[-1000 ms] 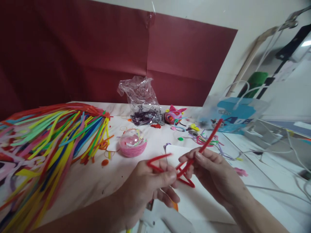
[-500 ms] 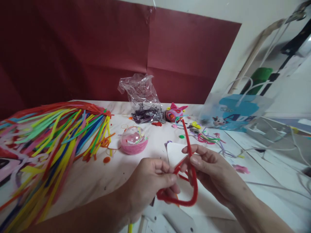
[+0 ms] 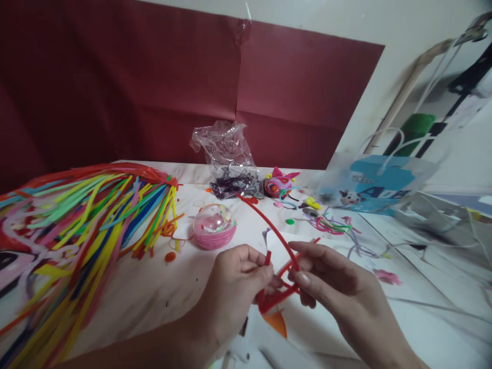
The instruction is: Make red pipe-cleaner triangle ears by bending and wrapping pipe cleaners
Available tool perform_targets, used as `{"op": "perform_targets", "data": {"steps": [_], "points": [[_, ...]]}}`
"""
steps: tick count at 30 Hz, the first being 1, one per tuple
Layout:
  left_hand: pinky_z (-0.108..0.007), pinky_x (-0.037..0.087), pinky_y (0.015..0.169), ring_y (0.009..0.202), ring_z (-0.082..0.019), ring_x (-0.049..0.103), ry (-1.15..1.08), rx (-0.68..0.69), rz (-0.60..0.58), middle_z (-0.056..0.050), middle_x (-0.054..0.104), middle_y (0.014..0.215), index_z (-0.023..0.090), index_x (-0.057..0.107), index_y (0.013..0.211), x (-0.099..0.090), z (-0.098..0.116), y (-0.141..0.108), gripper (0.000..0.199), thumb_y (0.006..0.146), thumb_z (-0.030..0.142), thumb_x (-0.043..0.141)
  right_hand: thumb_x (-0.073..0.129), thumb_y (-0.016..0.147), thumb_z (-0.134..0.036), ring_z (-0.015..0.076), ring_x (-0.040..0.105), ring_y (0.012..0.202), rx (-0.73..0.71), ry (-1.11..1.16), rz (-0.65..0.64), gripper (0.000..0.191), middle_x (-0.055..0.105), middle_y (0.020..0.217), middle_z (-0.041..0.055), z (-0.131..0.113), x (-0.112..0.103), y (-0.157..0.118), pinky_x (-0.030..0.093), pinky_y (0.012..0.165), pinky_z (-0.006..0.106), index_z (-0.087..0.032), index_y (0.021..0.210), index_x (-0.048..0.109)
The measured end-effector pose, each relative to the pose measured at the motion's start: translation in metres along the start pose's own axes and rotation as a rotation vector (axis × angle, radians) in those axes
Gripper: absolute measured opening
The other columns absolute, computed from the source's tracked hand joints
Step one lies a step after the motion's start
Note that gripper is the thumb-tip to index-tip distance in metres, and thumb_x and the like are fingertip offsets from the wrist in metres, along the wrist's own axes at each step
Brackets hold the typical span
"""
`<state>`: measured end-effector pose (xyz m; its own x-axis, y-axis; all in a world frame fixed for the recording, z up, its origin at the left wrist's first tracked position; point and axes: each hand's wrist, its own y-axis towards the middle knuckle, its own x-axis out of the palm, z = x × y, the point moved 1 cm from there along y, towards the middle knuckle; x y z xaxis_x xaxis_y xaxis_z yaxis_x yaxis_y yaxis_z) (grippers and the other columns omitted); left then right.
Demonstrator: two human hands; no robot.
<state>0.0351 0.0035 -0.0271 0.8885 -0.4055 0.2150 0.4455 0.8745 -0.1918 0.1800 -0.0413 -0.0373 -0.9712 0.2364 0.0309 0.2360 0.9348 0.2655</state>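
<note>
A bent red pipe cleaner (image 3: 267,220) is held between both hands above the near part of the table. My left hand (image 3: 242,279) pinches it near a short upright end, thumb against fingers. On the other side, my right hand (image 3: 334,279) grips it between thumb and fingertips, where strands cross. One long end reaches up and to the left from the right hand. Below the hands lie an orange piece (image 3: 277,323) and a white tool, probably a glue gun (image 3: 253,338), partly hidden. Behind the left hand sits a clear ball (image 3: 213,225) with its lower half wrapped in pink.
Many coloured pipe cleaners (image 3: 111,220) spread across the left. At the back stand a clear plastic bag (image 3: 230,154) with dark contents and a decorated pink figure (image 3: 280,183). A blue-and-white carrier bag (image 3: 380,179), loose pipe cleaners (image 3: 330,224) and a cable (image 3: 415,241) are on the right.
The red pipe cleaner's long end has swung from nearly upright to leaning left. Its rounded lower loop is now a sharper bend, and a short end sticks up from my left hand.
</note>
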Motion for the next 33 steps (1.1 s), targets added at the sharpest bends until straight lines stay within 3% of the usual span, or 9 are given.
{"op": "perform_targets", "data": {"steps": [10, 27, 33], "points": [[-0.022, 0.042, 0.046, 0.042, -0.009, 0.054, 0.015, 0.012, -0.044, -0.001, 0.064, 0.053, 0.013, 0.057, 0.065, -0.0019, 0.0058, -0.0021, 0.005, 0.07, 0.015, 0.058, 0.07, 0.071, -0.029, 0.0131, 0.054, 0.04, -0.095, -0.096, 0.061, 0.015, 0.059, 0.048, -0.0006, 0.004, -0.0026, -0.0009, 0.047, 0.037, 0.022, -0.024, 0.085, 0.074], [-0.02, 0.035, 0.045, 0.043, -0.007, 0.045, 0.152, 0.092, -0.122, 0.003, 0.052, 0.049, 0.014, 0.061, 0.064, 0.0, 0.0084, -0.0071, 0.014, 0.073, 0.013, 0.051, 0.057, 0.079, -0.017, 0.0116, 0.052, 0.042, -0.246, -0.343, -0.059, 0.026, 0.058, 0.051, -0.0013, 0.0047, -0.0075, -0.0022, 0.041, 0.04, 0.021, -0.03, 0.096, 0.072], [-0.02, 0.037, 0.046, 0.045, -0.008, 0.046, 0.137, 0.101, -0.12, 0.003, 0.052, 0.05, 0.012, 0.063, 0.078, -0.0023, 0.0043, -0.0033, 0.013, 0.074, 0.014, 0.051, 0.056, 0.08, -0.017, 0.0121, 0.051, 0.044, -0.255, -0.347, -0.091, 0.027, 0.058, 0.053, -0.0006, 0.0039, -0.007, -0.0015, 0.041, 0.04, 0.021, -0.029, 0.099, 0.071]]}}
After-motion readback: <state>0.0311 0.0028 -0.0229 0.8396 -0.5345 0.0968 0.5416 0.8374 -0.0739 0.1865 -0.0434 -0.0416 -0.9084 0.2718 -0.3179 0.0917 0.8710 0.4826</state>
